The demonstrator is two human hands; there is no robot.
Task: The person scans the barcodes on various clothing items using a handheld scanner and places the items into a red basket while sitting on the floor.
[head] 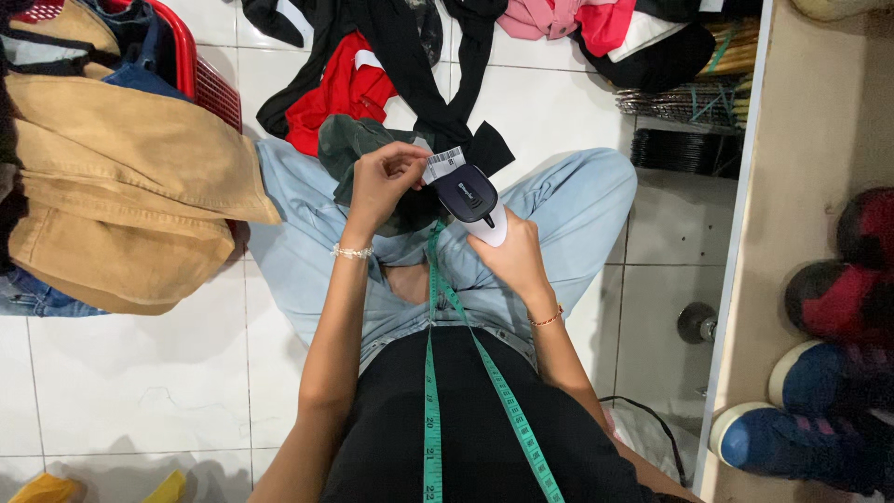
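I sit cross-legged on a white tiled floor with a dark green garment on my lap. My left hand pinches a small white barcode tag attached to the garment. My right hand grips a handheld scanner, dark on top with a white handle, its head right under the tag. A green measuring tape hangs from my neck down over my black top.
A tan corduroy jacket drapes over a red basket at the left. Red and black clothes lie ahead, pink ones farther back. A wooden shelf with several shoes stands at the right, wire hangers beside it.
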